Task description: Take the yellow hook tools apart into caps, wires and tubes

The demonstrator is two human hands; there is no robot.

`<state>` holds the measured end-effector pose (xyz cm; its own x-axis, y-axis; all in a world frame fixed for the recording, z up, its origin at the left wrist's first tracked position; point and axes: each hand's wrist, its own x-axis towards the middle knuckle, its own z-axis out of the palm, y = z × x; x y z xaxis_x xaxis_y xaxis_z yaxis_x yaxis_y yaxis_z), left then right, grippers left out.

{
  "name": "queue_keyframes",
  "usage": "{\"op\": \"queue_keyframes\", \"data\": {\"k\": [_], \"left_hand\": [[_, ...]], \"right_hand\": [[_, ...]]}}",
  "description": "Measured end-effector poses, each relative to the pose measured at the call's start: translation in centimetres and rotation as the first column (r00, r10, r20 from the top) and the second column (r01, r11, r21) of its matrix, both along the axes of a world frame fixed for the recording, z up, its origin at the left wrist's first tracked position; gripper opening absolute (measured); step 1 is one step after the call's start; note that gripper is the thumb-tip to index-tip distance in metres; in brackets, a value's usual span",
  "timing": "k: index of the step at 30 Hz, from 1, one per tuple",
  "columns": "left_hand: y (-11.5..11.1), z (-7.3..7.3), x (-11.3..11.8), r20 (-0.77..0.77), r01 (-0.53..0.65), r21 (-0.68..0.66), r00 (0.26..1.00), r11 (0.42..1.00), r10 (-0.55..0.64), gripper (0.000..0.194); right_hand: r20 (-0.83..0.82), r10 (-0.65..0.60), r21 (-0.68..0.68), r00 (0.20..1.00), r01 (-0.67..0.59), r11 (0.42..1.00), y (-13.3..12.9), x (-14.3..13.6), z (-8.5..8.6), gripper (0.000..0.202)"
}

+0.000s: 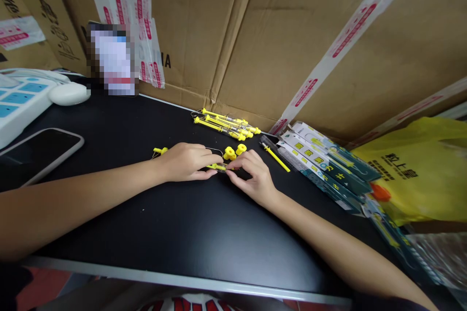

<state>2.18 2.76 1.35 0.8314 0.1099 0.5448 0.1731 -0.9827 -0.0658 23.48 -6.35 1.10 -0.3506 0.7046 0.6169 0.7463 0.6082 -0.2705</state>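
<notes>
My left hand [190, 162] is closed around a thin yellow-and-clear rod [218, 167] low over the black table [204, 218]. The rod's yellow end [160, 150] sticks out behind that hand. My right hand [255, 177] pinches the rod's other end with thumb and fingertips; the very tip is hidden by the fingers. Just beyond the fingertips lie loose yellow caps [229, 153]. Farther back, several similar yellow rods [226, 125] with wire hooks lie in a bunch. A single yellow rod [276, 156] rests right of my right hand.
Printed packages [328, 163] and a yellow bag [423, 170] are at the right. A phone [42, 153], a power strip [24, 102] and a white rounded device [70, 93] sit at the left. Cardboard [292, 34] and an upright, blurred-out screen [115, 60] stand behind.
</notes>
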Motion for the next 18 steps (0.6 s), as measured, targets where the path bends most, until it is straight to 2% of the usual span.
{"op": "queue_keyframes", "data": {"k": [9, 18], "left_hand": [[-0.03, 0.13, 0.02, -0.018, 0.005, 0.026, 1.0, 1.0, -0.005, 0.023], [0.23, 0.11, -0.06, -0.04, -0.053, 0.034, 0.998, 0.998, 0.055, 0.024]], "right_hand": [[0.03, -0.014, -0.016, 0.999, 0.014, 1.0, 0.07, -0.07, -0.07, 0.003], [0.065, -0.074, -0.009, 0.995, 0.075, 0.997, -0.16, 0.76, -0.06, 0.007]]}}
